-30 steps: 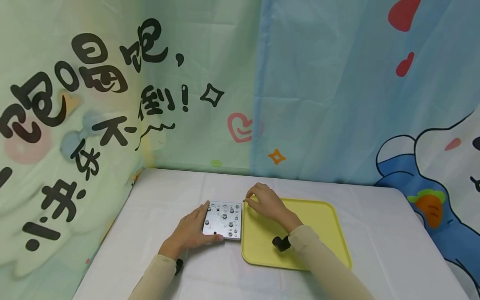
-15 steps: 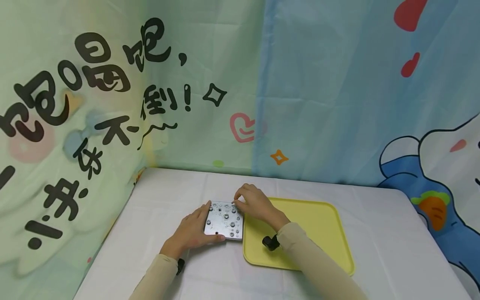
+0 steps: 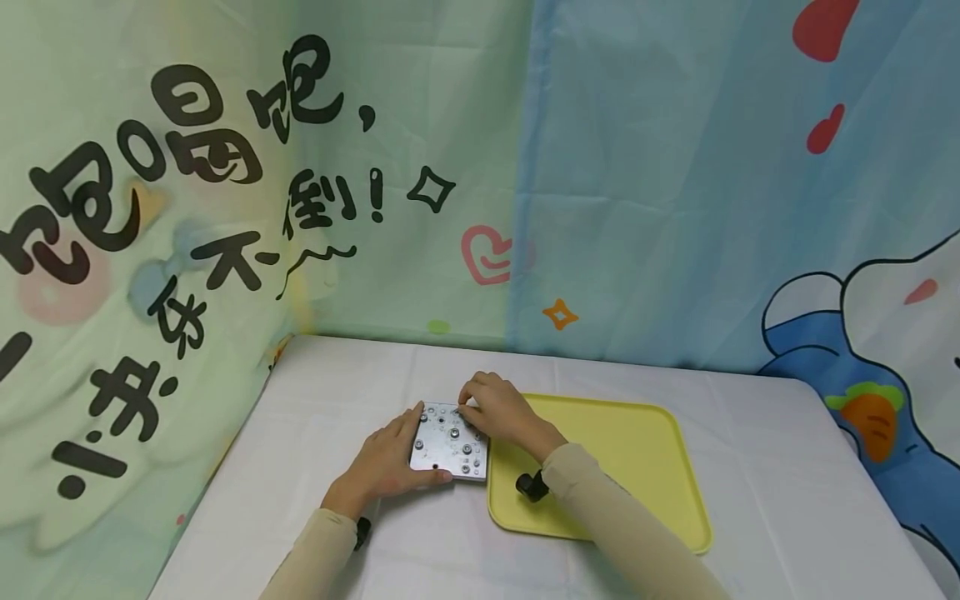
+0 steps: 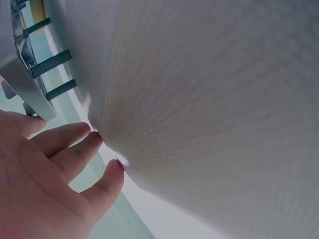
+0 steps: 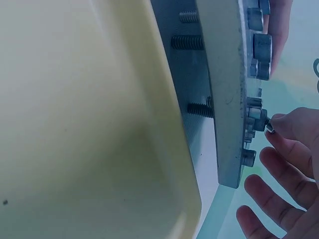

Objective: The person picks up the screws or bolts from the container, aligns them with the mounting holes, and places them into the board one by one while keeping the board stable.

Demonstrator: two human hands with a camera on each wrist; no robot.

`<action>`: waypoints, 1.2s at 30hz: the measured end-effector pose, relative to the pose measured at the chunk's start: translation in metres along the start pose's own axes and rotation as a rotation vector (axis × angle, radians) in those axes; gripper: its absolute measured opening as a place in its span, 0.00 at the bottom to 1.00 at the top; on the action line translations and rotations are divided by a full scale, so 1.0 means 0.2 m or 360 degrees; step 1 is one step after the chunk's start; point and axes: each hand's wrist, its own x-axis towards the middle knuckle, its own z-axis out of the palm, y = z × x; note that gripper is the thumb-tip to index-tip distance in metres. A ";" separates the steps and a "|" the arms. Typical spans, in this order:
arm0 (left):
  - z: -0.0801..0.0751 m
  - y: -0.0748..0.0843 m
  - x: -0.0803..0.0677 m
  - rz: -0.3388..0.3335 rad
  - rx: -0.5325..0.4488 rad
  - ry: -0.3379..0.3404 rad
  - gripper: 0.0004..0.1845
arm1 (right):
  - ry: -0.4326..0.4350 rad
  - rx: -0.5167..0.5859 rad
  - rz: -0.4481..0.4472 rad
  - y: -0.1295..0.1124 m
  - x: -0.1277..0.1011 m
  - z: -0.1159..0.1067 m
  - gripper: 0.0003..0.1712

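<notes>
A square silver metal plate with several socket-head screws stands level, its threaded screw shanks poking out underneath. My left hand grips the plate's left side, thumb along the front edge and fingers toward the back corner. Three of its fingertips reach down to the white cloth in the left wrist view. Over the plate's back right part, my right hand pinches a small screw between thumb and index finger, right at the screw heads. The other right fingers are spread beside the plate.
A yellow tray lies directly right of the plate, under the right forearm. One small dark speck shows on it. The white-clothed table meets printed fabric walls at the back and left.
My right hand has moved left from over the tray's back left corner to the plate's screw heads, carrying the small screw. My left hand keeps its hold on the plate.
</notes>
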 end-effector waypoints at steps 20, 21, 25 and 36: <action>0.01 0.03 0.02 0.0040 0.0013 -0.0049 0.68 | 0.0049 -0.0019 0.0054 -0.01 -0.05 -0.04 0.05; 0.01 0.03 0.03 0.0047 0.0012 -0.0048 0.68 | 0.0057 -0.0011 0.0060 -0.01 -0.06 -0.05 0.05; 0.00 0.04 0.03 0.0082 -0.0007 -0.0043 0.69 | 0.0127 0.0024 0.0078 0.01 -0.11 -0.09 0.06; -0.07 0.08 -0.02 0.0186 0.0146 0.0101 0.64 | 0.0406 0.0007 0.0075 0.08 -0.32 -0.14 0.04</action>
